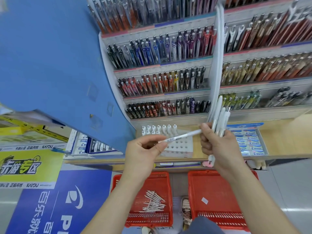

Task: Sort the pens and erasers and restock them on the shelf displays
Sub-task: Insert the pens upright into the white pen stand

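Down on the floor sit two red baskets: the left basket (148,220) holds a heap of loose white pens (154,200), and the right basket (219,218) just one small white piece. Above them, the left hand (145,152) pinches a single white pen (180,136) by one end, fingertips together on it. The right hand (217,146) is clamped around an upright bundle of white pens (219,119). Beyond, on the shelf, a white holed stand (179,146) has pens in its far rows, with boxed erasers (249,142) to the right.
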`<state>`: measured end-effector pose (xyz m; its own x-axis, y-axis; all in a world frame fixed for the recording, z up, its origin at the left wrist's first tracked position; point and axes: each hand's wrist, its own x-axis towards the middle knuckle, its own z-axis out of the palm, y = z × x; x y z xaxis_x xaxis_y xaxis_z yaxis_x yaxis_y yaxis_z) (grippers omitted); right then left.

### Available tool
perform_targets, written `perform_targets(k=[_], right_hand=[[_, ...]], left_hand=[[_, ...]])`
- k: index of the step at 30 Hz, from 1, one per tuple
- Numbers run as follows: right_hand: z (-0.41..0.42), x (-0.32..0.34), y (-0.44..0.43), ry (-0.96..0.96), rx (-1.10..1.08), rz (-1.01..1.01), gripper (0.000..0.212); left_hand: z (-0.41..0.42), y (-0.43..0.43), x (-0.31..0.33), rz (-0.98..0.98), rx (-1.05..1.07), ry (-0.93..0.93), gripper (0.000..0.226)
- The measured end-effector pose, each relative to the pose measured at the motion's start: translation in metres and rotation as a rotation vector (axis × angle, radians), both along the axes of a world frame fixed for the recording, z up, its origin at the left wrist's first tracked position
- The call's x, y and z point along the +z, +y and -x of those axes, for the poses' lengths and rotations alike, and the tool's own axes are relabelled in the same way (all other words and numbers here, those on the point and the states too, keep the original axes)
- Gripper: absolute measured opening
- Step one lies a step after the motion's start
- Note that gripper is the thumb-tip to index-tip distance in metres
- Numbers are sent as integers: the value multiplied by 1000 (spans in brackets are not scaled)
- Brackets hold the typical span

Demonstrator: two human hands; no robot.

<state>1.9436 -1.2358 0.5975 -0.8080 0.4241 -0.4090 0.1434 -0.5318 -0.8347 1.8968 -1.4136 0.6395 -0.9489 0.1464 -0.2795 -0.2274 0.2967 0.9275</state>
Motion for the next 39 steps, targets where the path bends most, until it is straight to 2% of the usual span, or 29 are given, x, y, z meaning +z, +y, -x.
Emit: perform_targets(k=[4, 6, 10, 13, 15, 19, 24, 27, 34, 39], right_hand=[[-2, -3, -2, -1, 35, -25, 14], [-4, -5, -5, -31, 51, -37, 13], [-4, -15, -9, -128, 80, -25, 12], [-5, -21, -7, -154, 82, 20, 17], [-8, -23, -6, -143, 91, 26, 18], [-11, -27, -6, -120, 108, 16, 19], [-16, -27, -4, -102, 122, 4, 21], [-18, -27, -4, -81, 123, 5, 20], [-18, -23, -6, -51, 161, 17, 16], [-16, -18, -10, -29, 158, 89, 14]], left_hand=[[6, -5, 4, -163, 73, -60, 16], [10, -7, 8, -152, 80, -51, 13], [28, -15, 15, 147, 67, 146, 13], [39, -19, 14, 412, -96, 336, 14], [42, -15, 9, 524, -201, 445, 3], [50, -3, -7, 700, -329, 558, 15], [54, 9, -21, 792, -444, 611, 20], [56, 13, -28, 816, -495, 558, 20], [62, 17, -42, 845, -513, 502, 17], [62, 17, -50, 902, -548, 550, 19]])
